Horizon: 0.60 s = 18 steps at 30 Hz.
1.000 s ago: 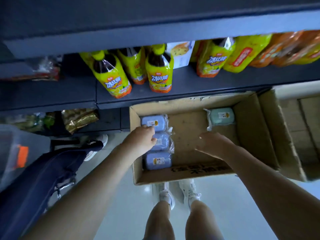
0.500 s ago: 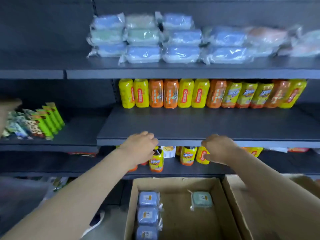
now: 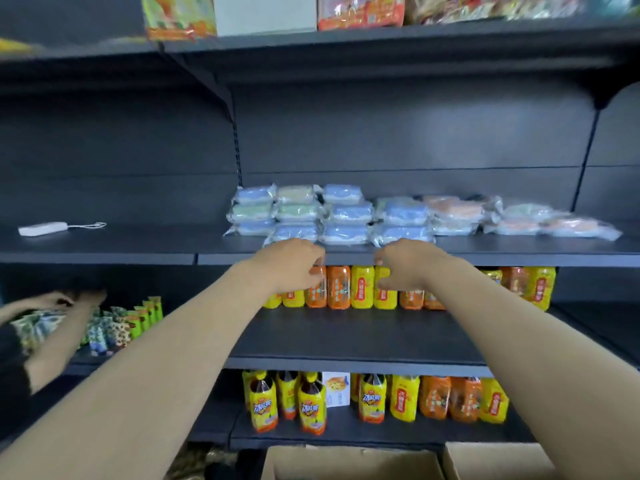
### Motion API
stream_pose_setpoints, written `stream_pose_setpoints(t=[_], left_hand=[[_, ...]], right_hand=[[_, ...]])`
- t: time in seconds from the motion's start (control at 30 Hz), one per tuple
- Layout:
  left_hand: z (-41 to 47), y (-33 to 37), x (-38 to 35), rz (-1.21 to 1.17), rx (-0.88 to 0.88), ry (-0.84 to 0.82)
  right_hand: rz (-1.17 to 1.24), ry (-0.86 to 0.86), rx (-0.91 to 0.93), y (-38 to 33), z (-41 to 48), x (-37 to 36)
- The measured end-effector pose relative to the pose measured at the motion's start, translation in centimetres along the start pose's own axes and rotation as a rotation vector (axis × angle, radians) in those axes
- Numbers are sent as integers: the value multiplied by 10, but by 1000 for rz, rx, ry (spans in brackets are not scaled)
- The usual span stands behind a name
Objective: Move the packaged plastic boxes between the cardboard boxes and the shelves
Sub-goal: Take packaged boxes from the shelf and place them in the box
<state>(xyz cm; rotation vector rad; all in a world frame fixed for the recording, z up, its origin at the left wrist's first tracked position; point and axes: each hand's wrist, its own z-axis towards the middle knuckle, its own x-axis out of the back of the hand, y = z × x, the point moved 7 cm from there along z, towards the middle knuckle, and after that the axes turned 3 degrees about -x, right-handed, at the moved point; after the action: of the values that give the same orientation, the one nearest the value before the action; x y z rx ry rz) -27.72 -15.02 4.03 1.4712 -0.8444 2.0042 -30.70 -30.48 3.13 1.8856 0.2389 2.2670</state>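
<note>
Stacks of packaged plastic boxes [image 3: 332, 216], blue, green and orange in clear wrap, lie on a dark shelf [image 3: 519, 251] at chest height. My left hand [image 3: 291, 265] and my right hand [image 3: 405, 268] are raised side by side at the shelf's front edge, just below the blue stacks. Both hold nothing, their fingers loosely curled and pointing at the packs without touching them. Two cardboard boxes [image 3: 349, 462] [image 3: 495, 460] show only their top rims at the bottom of the view; their insides are hidden.
Yellow and orange drink bottles [image 3: 349, 287] fill the shelf below, and more bottles [image 3: 311, 403] stand lower down. Another person's hands [image 3: 52, 303] work among snack packs [image 3: 114, 327] at the left. A white device with a cord [image 3: 43, 228] lies on the left shelf.
The view has swung up from the cardboard box to the shelves. Both hands came out of the box holding nothing and rose to the shelf with the packaged boxes.
</note>
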Motion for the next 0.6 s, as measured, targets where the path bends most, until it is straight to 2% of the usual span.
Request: stream_pose_setpoints(t=[0.17, 0.27, 0.47, 0.6], left_hand=[[12, -35, 24, 15, 34, -8], [29, -66, 28, 39, 54, -5], [86, -155, 11, 38, 3, 73], [124, -223, -8, 25, -22, 75]], right_hand=[[109, 77, -47, 5, 38, 36], [72, 29, -79, 5, 66, 40], [8, -11, -140, -15, 167, 28], [69, 11, -166, -32, 248, 22]])
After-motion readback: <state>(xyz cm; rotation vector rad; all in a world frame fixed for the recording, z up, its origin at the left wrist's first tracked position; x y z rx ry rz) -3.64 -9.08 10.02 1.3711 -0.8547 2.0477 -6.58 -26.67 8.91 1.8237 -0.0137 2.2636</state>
